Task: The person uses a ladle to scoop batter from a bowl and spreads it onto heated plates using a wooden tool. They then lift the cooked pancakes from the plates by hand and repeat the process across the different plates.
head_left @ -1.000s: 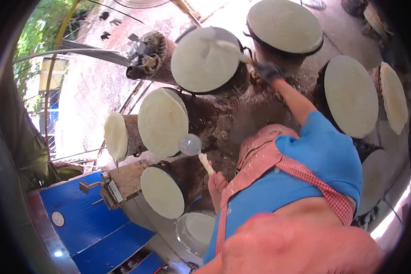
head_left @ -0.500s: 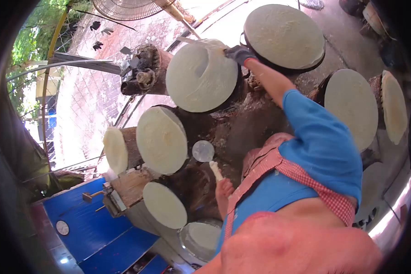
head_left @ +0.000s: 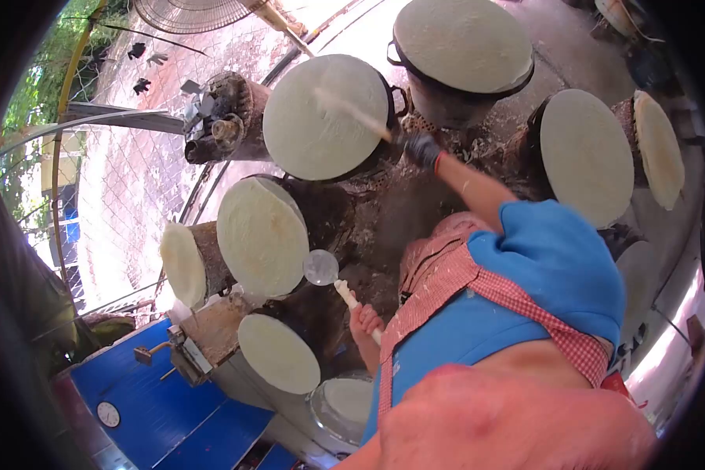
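My right hand, in a dark glove, is closed on a wooden spatula. The blade reaches over the near part of a round griddle covered with pale batter, whose loop handle sits close to the glove. Lower down, my bare left hand wraps round the batter-smeared handle of a ladle. The ladle's round bowl overlaps the edge of another pale round sheet in this view.
More batter-covered griddles stand around: one at the top, one at right, one at lower left. A lidded or covered pot is below. A blue panel, a wire fence and a fan lie beyond.
My right hand has drawn back toward me with the spatula; the fold in the batter under it has smoothed out. My left hand still grips the ladle. The whole view has shifted slightly.
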A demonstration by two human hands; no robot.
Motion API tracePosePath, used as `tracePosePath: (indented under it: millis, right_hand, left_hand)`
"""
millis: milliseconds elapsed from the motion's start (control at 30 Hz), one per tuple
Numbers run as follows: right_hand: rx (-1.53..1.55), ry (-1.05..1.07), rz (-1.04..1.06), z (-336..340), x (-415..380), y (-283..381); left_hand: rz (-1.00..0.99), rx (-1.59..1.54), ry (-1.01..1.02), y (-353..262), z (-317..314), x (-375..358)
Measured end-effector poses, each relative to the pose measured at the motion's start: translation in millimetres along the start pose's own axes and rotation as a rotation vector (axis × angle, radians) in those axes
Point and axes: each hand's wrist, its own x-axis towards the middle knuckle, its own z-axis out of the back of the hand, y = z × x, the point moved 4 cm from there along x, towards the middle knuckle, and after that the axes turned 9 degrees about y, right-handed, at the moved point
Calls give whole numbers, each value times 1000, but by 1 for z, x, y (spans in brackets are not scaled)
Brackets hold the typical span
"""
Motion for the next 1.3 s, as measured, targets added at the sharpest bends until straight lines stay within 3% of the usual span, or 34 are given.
tracePosePath:
  millis: [33, 100, 133, 200, 233, 300, 333, 367, 433, 467, 533, 633, 667, 733, 867, 933, 967, 1033, 1100, 1167, 1233, 1300]
  right_hand:
    - [-159, 6, 99, -6, -7, 1]
    - [526, 165, 51, -16, -31, 6]
    - [441, 65, 123, 5, -19, 3]
    - [482, 6, -53, 40, -11, 54]
    - [492, 6, -35, 47, 19, 50]
    - [-573, -313, 163, 71, 67, 64]
    - [-754, -133, 99, 58, 81, 68]
    - [-748, -125, 98, 55, 82, 68]
    - [-993, 247, 296, 36, 41, 102]
    - [-1081, 328, 231, 42, 39, 93]
    - [-1106, 67, 221, 63, 50, 76]
    - [-1063, -274, 419, 71, 47, 42]
    - [-1062, -94, 330, 66, 24, 52]
    - [-1066, -98, 311, 80, 1, 62]
    - [-1064, -86, 283, 83, -42, 58]
    - [-1284, -24, 61, 59, -67, 48]
    - [-1302, 23, 93, 39, -67, 40]
    - [-940, 20, 394, 12, -87, 28]
    - [-1060, 0, 434, 17, -112, 33]
    - [-1213, -96, 566, 12, -121, 61]
    - [-1225, -116, 597, 10, -121, 64]
    - [-1207, -57, 620, -7, -150, 55]
  left_hand:
    - [30, -158, 18, -1, 1, 3]
    - [18, -216, 14, 0, -5, 2]
    - [9, -189, 49, -1, -6, -1]
    - [-2, -124, 108, -6, -6, -2]
    - [-5, -109, 122, -10, -5, -2]
    - [1, -172, 129, -11, -1, 4]
    - [14, -175, 98, -14, 0, 8]
    - [7, -172, 91, -20, 4, 15]
    - [55, -123, 103, -29, 13, 31]
    - [57, -110, 79, -31, 6, 36]
    - [31, -33, 37, -38, -9, 64]
    - [-49, 326, 77, -49, -43, 108]
    - [-77, 284, 34, -49, -58, 123]
    - [-69, 356, 47, -41, -95, 148]
    - [-174, 552, -144, -27, -113, 200]
    - [-390, 802, -220, -11, -124, 224]
    - [-353, 767, -169, -4, -117, 245]
    - [-164, 593, -105, 16, -113, 268]
    - [-121, 500, 55, 10, -127, 192]
    - [-173, 618, -34, 5, -97, 143]
    - [-6, 396, -87, 9, -85, 119]
    - [167, 98, 70, 14, -87, 117]
